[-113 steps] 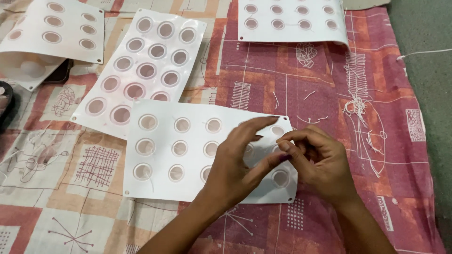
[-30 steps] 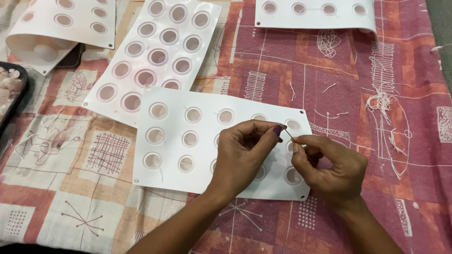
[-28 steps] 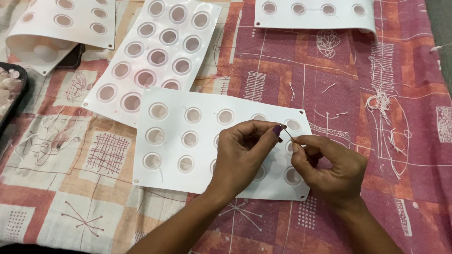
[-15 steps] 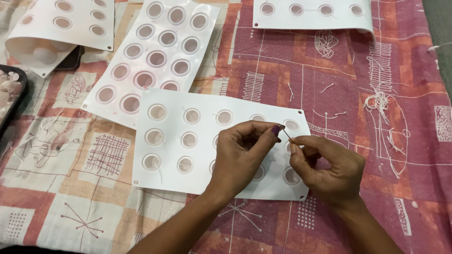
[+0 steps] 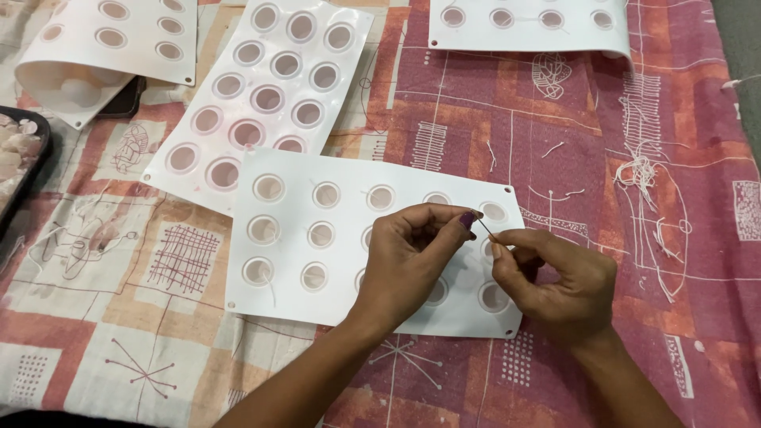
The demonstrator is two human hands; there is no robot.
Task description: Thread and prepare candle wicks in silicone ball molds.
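Both hands meet over the right half of the nearest white flexible mould sheet with round cavities, which lies flat on the patterned red and cream cloth. The left hand has thumb and forefinger pressed together in a pinching grip on one end of a short, thin pale wick thread; the right hand pinches the other end, its remaining fingers curled in. The thread runs taut and slanted between the two grips, just above the sheet's right-hand columns of cavities.

By the look of it, the step in hand is straightening a wick before seating it; several cavities to the left already show a thin strand standing in them. The next move would call for lowering one end precisely into the centre of a cavity near the hands, while keeping the thread straight.

The sheet's right edge sits just beside the right wrist, and its upper left corner overlaps a second white mould sheet with larger pink-tinted cavities. More white sheets lie at the top left and top right. A dark tray of pale chunks sits at the far left edge. A tangle of loose white threads lies to the right, with open cloth around it for moving.
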